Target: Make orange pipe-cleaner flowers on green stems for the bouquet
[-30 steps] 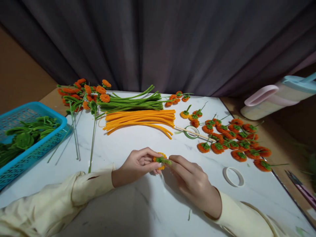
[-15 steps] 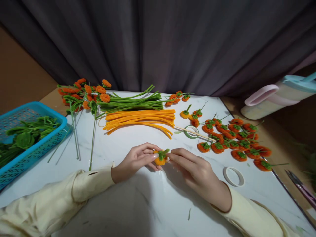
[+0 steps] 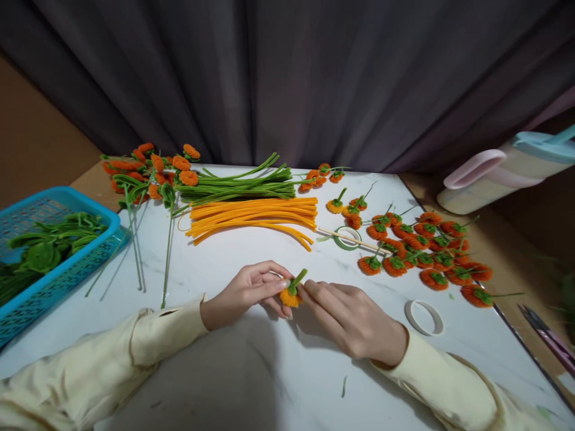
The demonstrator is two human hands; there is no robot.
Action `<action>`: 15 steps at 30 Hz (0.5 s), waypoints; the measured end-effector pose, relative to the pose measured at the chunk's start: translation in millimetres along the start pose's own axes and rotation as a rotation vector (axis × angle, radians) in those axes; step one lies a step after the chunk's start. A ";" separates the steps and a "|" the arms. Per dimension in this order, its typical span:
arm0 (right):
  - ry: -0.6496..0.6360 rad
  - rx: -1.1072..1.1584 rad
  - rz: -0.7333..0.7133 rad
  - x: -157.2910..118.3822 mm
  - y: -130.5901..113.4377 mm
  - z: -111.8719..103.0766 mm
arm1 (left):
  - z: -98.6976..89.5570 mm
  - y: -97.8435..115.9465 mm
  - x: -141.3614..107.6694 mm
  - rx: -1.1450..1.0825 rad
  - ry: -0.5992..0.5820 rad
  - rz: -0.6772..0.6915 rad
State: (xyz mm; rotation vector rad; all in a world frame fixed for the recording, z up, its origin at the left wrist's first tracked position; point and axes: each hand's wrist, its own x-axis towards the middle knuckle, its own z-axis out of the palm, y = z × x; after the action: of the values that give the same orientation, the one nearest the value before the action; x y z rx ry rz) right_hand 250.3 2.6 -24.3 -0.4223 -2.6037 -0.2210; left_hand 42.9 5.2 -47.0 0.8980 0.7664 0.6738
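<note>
Between my two hands is a small yellow-orange pipe-cleaner flower (image 3: 291, 298), tilted, with a green centre and a short green stub pointing up and right. My left hand (image 3: 257, 288) is closed on it from the left, thumb against the green part and fingers underneath. On the other side, my right hand (image 3: 354, 317) pinches the flower's right edge; its fingertips partly hide that edge. Beyond my hands lies a bundle of orange pipe cleaners (image 3: 254, 216), and behind it a bundle of green pipe cleaners (image 3: 251, 182).
Orange flower heads (image 3: 413, 239) spread over the right of the white table (image 3: 215, 383). A stick lies across a green tape roll (image 3: 347, 238); a white ring (image 3: 423, 317) sits nearer. Leaves fill the blue basket (image 3: 114, 218). Stemmed flowers (image 3: 182, 163), a tumbler (image 3: 489, 179) and pliers (image 3: 545, 335) surround.
The flower has tipped so that its green stub points more upward. My right hand has shifted slightly left and down, its fingertips now closer against the green centre.
</note>
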 end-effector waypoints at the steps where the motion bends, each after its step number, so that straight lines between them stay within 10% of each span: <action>1: 0.011 -0.002 0.001 -0.5 -0.2 1.6 | -0.1 -0.1 0.1 -0.004 0.001 0.006; 15: 0.066 -0.073 -0.089 -2.1 0.3 8.5 | -0.8 -2.8 -1.2 0.005 0.011 0.059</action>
State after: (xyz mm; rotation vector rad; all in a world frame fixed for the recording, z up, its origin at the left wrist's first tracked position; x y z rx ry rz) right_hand 248.3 4.3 -32.7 -0.3187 -2.5581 -0.3559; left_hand 42.1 3.3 -49.4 0.9252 0.7541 0.7296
